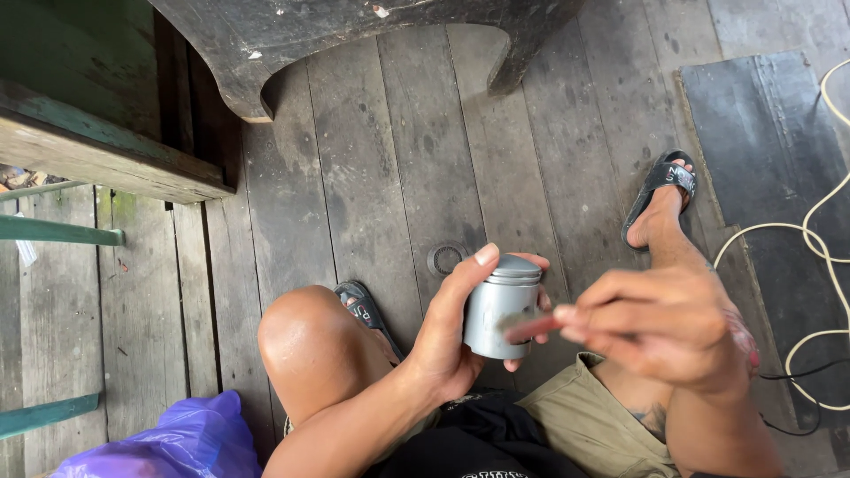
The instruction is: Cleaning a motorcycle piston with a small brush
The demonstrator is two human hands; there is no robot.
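The grey metal piston (501,306), a short ribbed cylinder with a flat crown, sits just right of the frame's centre in the head view, upright and tilted slightly away from us. We see the left hand (452,341) wrapped around it, thumb pressed up along its left wall and fingertips showing on its right edge, so the fingers are closed in a firm hold. The right hand (673,327) hangs just to the right of the piston, blurred; its fingers are pinched narrowly together on a small reddish piece (529,326) whose tip lies against the piston's lower side. What that piece is, we cannot tell.

Below the piston on the dark wooden plank floor (381,168) lies a round metal ring (445,258). A black sandal (660,193) covers the foot at upper right, a cream cord (810,235) loops along the right edge, and a purple plastic bag (173,443) fills the lower left corner.
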